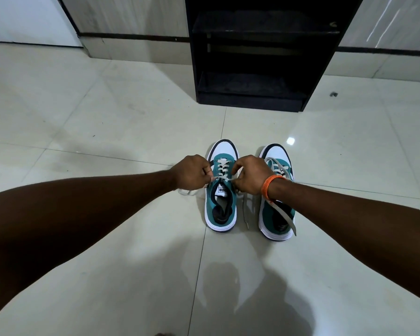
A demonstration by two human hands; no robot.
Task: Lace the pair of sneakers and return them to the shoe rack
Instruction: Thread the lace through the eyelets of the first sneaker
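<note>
Two teal, white and navy sneakers stand side by side on the floor, toes pointing away from me. The left sneaker (220,209) has its white lace (223,166) crossed through the eyelets. My left hand (190,172) grips one lace end at the shoe's left side. My right hand (251,174), with an orange thread on the wrist, pinches the other end at its right side. The right sneaker (277,219) is partly behind my right wrist, and its lace hangs loose over the heel and onto the floor. The black shoe rack (252,93) stands beyond the shoes.
Glossy pale floor tiles (107,117) spread all around the shoes. The rack's dark shelves hold no shoes in view. A tiled wall with a dark skirting strip (131,36) runs behind the rack. A small dark speck (334,94) lies on the floor right of the rack.
</note>
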